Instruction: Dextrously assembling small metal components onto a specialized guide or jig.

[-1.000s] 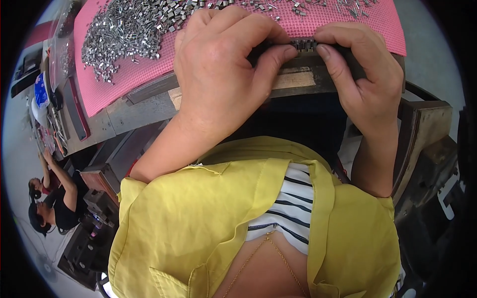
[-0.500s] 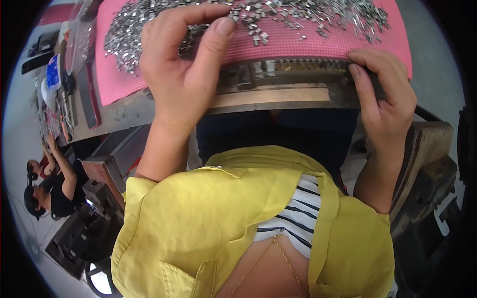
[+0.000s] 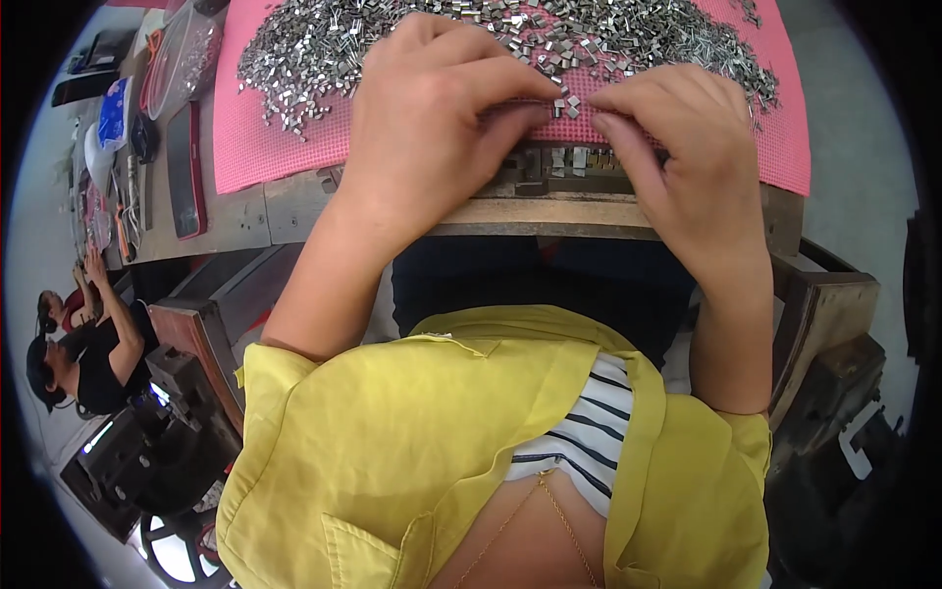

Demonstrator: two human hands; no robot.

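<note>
My left hand (image 3: 427, 123) reaches over the near edge of the pink mat, thumb and forefinger curled toward each other in a pinch. Facing it is my right hand (image 3: 692, 147), its thumb and forefinger also drawn together. Whatever either hand pinches is too small to make out. A few small silver metal pieces (image 3: 568, 104) show on the mat between the two sets of fingertips. Just below them, a dark slotted metal fixture (image 3: 530, 169) runs along the bench edge. Small metal pieces (image 3: 579, 162) sit in a row in it; my right hand hides part of the row.
A big heap of small metal parts (image 3: 324, 54) spreads over the pink mat (image 3: 265, 162). Left on the bench lie a phone-like dark slab with a red edge (image 3: 183, 169), a clear plastic bag (image 3: 186, 59) and a blue packet (image 3: 114, 113). Two people (image 3: 93, 363) work at far left.
My left hand has moved right, down from the heap's near side. My right hand has left the fixture's right end and come in leftward, so the fingertips now almost meet.
</note>
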